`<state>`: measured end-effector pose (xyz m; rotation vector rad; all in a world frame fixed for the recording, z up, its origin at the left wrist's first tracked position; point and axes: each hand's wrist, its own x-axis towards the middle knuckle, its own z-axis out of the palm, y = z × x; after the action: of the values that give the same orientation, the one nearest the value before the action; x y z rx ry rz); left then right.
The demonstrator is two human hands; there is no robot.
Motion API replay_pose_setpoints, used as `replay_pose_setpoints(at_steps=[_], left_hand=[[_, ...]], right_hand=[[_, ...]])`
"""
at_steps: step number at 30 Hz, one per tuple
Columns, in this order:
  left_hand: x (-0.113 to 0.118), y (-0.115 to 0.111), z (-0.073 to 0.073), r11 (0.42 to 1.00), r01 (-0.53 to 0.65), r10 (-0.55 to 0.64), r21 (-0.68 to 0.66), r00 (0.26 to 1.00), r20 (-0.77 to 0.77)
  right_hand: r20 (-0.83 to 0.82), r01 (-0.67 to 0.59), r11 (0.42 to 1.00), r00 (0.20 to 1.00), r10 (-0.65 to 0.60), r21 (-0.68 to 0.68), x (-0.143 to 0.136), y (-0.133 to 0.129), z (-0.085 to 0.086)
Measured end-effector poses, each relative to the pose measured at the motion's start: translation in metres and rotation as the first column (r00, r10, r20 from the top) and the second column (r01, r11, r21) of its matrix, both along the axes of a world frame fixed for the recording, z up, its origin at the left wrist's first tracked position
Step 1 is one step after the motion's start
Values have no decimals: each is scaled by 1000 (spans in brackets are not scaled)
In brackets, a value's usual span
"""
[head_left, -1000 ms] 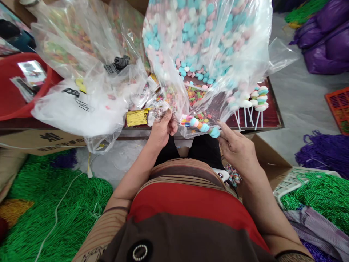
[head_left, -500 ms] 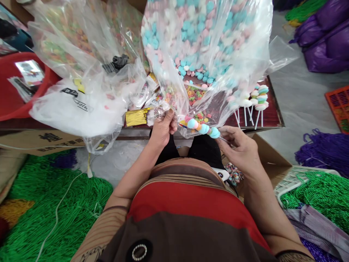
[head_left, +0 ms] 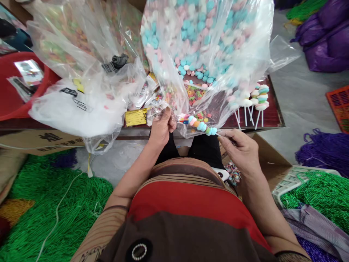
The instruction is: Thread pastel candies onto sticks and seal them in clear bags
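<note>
My right hand [head_left: 240,147] pinches the white stick of a marshmallow skewer [head_left: 202,126] between thumb and fingers. Pale blue, pink, orange and green pieces are threaded on it, and it slants up to the left. In my left hand [head_left: 163,127], the closed thumb and fingers grip a small clear plastic bag [head_left: 183,119] with coloured print. The skewer's far end lies at this bag; how far inside it is I cannot tell. Finished-looking marshmallow skewers [head_left: 262,97] stand on white sticks at the table's right end.
A large clear bag of blue, pink and white marshmallows [head_left: 201,25] covers the table's middle. Ring-shaped gummies [head_left: 195,94] lie below it. Yellow twist ties [head_left: 136,117], a white plastic bag [head_left: 79,112] and a red basin [head_left: 49,80] are leftward. An open carton [head_left: 269,156] stands at right.
The skewer has shifted slightly left and down, and more of its stick shows at my right fingertips. My left hand stays nearly in place with the clear bag.
</note>
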<state>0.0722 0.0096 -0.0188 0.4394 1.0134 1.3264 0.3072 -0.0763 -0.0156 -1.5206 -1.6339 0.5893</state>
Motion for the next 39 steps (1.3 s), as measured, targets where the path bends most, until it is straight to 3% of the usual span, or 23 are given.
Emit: replay_pose_setpoints(at_steps=[5, 9, 12, 15, 19, 26, 32, 36, 39], left_hand=[[0, 1, -1, 1000, -13, 13, -2, 1000, 1], [0, 2, 1, 997, -32, 33, -66, 999, 22], [1, 4, 2, 993, -33, 41, -113, 997, 63], [3, 4, 3, 992, -22, 35, -122, 994, 99], [5, 4, 3, 996, 1, 4, -91, 999, 47], [2, 5, -10, 996, 8, 1, 88, 996, -95], [5, 1, -17, 990, 69, -34, 119, 962, -271], [4, 0, -19, 978, 92, -26, 190, 946, -325], [2, -1, -13, 956, 176, -107, 235, 954, -281]], right_hand=[[-364, 74, 988, 924, -118, -132, -5, -2, -18], [-507, 134, 972, 835, -216, -193, -12, -2, -20], [-571, 123, 978, 797, -199, -169, -16, -4, -19], [-520, 101, 989, 842, -142, -106, -17, -6, -21], [-285, 102, 995, 953, -100, -7, -15, -7, -21], [-49, 95, 990, 995, -90, 105, -9, -2, -10], [-144, 134, 990, 982, -125, 50, -14, 0, -20], [-209, 40, 993, 976, -63, -114, -20, -1, -21], [-270, -5, 982, 962, -47, -189, -25, 0, -16]])
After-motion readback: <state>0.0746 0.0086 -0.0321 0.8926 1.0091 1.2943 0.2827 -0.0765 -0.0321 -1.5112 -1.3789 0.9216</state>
